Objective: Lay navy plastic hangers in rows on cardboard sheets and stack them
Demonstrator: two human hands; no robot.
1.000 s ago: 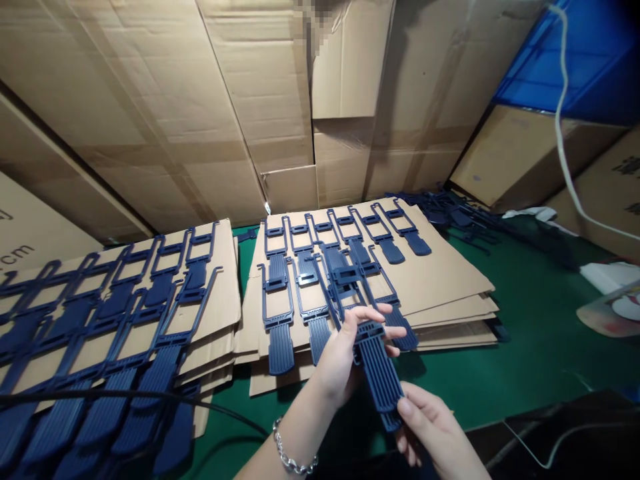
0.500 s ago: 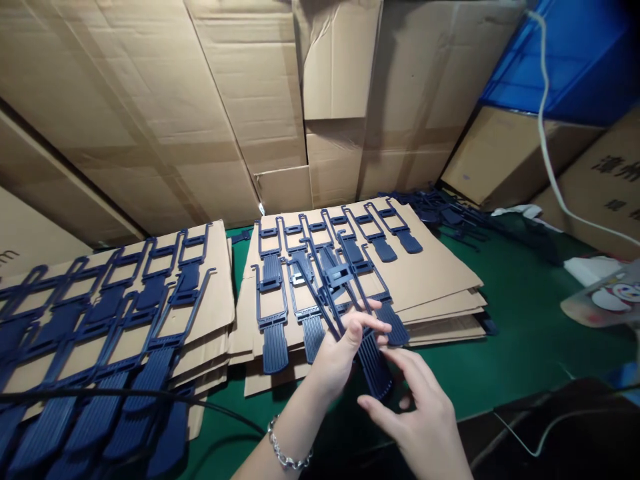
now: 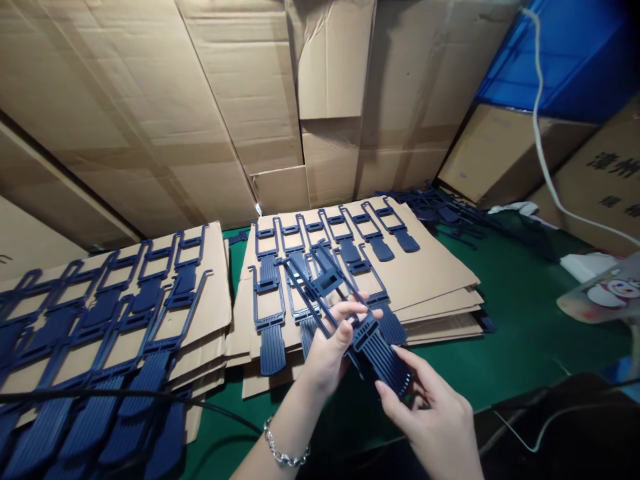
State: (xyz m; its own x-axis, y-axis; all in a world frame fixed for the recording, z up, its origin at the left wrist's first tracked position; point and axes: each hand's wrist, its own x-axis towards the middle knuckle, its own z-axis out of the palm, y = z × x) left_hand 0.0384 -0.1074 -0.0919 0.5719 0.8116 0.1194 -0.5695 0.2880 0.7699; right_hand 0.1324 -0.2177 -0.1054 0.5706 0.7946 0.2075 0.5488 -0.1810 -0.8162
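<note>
A dark blue plastic frame with a ribbed plate (image 3: 384, 360) is held tilted between my two hands. My left hand (image 3: 327, 357), a chain bracelet at its wrist, is closed around the long rods near the frame's middle. At the lower end, my right hand (image 3: 435, 413) grips the ribbed plate between thumb and fingers. A slotted crosspiece (image 3: 327, 283) bridges the rods above my left hand. Just behind lie similar blue frames (image 3: 273, 350) in rows on cardboard sheets (image 3: 435, 273), partly covered by the held one.
More blue frames cover another cardboard stack (image 3: 210, 320) on the left. A heap of loose blue parts (image 3: 445, 213) lies at the back right. A black cable (image 3: 150, 395) crosses the lower left. A clear cup (image 3: 600, 297) lies on the green table (image 3: 520, 293) at right.
The held frame has tilted further, its rod end swinging left and its ribbed plate moving right. My right hand has closed on the plate's end, and my left hand keeps its hold.
</note>
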